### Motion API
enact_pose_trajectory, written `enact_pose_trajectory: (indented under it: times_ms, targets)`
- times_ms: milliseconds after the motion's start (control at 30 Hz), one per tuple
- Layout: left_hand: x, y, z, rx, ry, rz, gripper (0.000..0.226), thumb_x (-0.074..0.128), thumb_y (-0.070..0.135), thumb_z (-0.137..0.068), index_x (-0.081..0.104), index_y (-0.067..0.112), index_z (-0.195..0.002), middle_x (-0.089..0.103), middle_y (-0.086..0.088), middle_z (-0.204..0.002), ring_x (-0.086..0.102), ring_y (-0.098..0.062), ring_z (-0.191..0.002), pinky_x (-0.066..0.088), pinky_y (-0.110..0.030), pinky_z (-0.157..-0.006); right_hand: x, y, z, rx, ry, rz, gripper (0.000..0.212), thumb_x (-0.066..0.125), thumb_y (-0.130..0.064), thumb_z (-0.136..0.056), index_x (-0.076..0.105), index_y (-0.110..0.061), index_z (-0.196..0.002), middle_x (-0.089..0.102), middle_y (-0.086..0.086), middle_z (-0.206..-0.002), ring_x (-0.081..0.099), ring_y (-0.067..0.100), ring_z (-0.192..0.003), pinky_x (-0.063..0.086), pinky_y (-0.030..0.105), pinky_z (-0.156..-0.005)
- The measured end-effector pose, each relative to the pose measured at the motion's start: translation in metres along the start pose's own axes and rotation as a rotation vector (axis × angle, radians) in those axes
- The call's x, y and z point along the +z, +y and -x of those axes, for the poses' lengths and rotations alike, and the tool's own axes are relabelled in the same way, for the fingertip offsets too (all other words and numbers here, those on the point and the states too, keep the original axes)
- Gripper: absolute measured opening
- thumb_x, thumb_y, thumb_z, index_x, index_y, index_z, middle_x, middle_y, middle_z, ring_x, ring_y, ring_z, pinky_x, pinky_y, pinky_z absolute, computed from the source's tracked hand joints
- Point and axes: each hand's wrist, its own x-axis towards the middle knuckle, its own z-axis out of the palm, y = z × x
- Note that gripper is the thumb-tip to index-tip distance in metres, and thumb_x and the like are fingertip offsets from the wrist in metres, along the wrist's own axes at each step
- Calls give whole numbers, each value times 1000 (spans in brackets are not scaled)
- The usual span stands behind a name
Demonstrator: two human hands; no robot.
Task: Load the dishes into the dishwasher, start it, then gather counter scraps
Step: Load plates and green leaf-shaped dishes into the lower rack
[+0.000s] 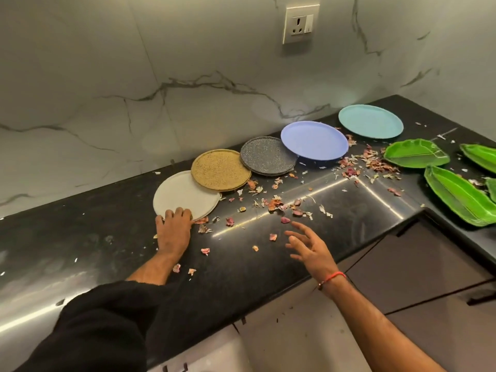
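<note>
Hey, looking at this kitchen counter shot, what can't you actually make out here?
- Head view: the near rim of the white plate is hidden under the left hand.
- The green leaf trays are cut off by the right edge, so their number is unclear.
- The dishwasher isn't in view.
- The scraps are too small to identify.

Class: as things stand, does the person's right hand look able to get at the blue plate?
Probably yes. The right hand hovers open and empty above the counter; only loose scraps lie between it and the blue plate, whose near rim is uncovered.
</note>
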Motion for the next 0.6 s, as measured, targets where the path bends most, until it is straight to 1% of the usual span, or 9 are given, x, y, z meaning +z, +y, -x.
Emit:
enact_pose_trajectory:
  times_ms: [100,200,300,367,433,533,567,600]
  targets:
    - [-4,-12,10,35,80,-28,26,64,17,-91,59,19,-116,61,-7,-118,56,-32,-105,42,-53,-86,2,-1,0,1,-13,5,42,53,-18,-99,48,-30,-140,65,-5,-121,64,15,-110,52,40,-96]
    - [-16,-29,19,39,203,34,30,66,9,-87,58,19,-115,61,-8,-116,54,-33,-106,41,-55,-90,6,1,3,5,-32,-1,45,53,-18,-99,44,-26,-143,66,-5,-120,64,16,-110,54,39,-94]
    - [-27,-44,23,93,339,87,31,66,2,-87,57,18,-112,60,-8,-112,50,-33,-103,40,-52,-91,11,5,9,10,-51,-13,45,54,-19,-99,43,-24,-142,66,-3,-121,64,18,-110,54,37,-92]
    - [-34,-52,24,132,430,128,33,66,1,-89,56,17,-116,57,-8,-114,48,-34,-106,38,-50,-95,15,8,14,11,-65,-22,44,55,-21,-98,45,-25,-140,65,-1,-123,64,18,-110,54,38,-93]
    - [-46,-58,24,128,506,208,36,62,0,-90,56,17,-122,53,-8,-115,46,-34,-109,33,-44,-97,18,9,18,1,-80,-24,41,55,-21,-98,47,-28,-137,65,-1,-123,63,17,-110,54,38,-94]
    - [-80,-59,24,28,584,414,37,58,3,-89,53,13,-125,49,-14,-117,43,-35,-111,26,-38,-96,19,10,25,-12,-94,-42,35,54,-18,-98,51,-33,-129,64,-1,-123,63,17,-112,54,34,-92]
    - [-91,-55,25,0,624,477,34,56,6,-89,53,11,-123,50,-15,-117,44,-34,-109,28,-38,-96,19,10,27,-17,-96,-50,34,54,-17,-98,51,-34,-127,64,-1,-123,62,17,-113,54,33,-92]
    - [-100,-48,27,-6,660,542,30,53,8,-91,52,10,-121,50,-15,-116,46,-32,-107,33,-40,-95,20,10,28,-19,-97,-63,35,55,-15,-98,51,-35,-126,64,0,-123,61,18,-115,54,33,-93]
